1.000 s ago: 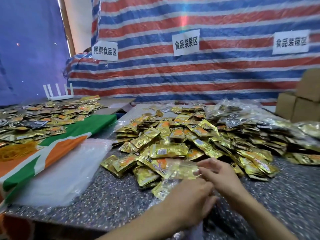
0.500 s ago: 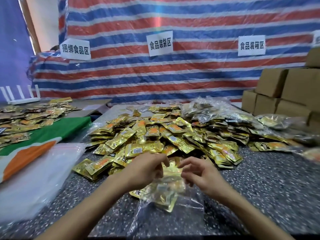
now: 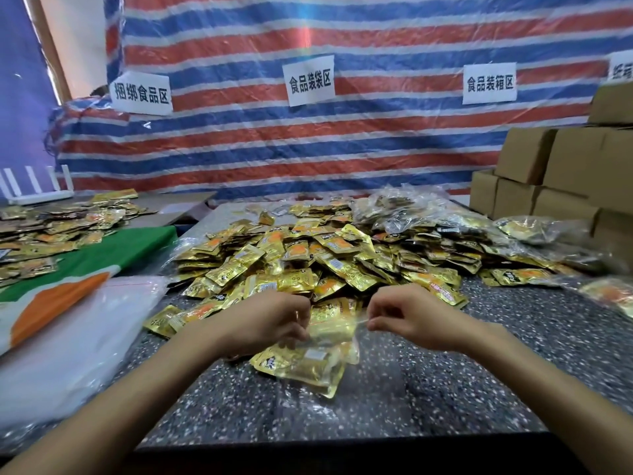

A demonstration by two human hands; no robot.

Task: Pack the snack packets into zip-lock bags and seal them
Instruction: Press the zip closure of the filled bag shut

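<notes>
Zip-lock bag (image 3: 337,329), clear and crinkly, is lying at lower centre of the frame on the speckled grey surface (image 3: 462,389), bulging with glossy gold foil snack packets (image 3: 301,368). Left grip (image 3: 270,323) and right grip (image 3: 411,320), fingers curled, are pinching its thin top edge. A loose pile (image 3: 308,262) of flat rectangular packets is spreading just above.

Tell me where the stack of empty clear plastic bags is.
Head view, left side: the stack of empty clear plastic bags lies left of the left hand, overlapping the green-and-orange cloth.
</notes>
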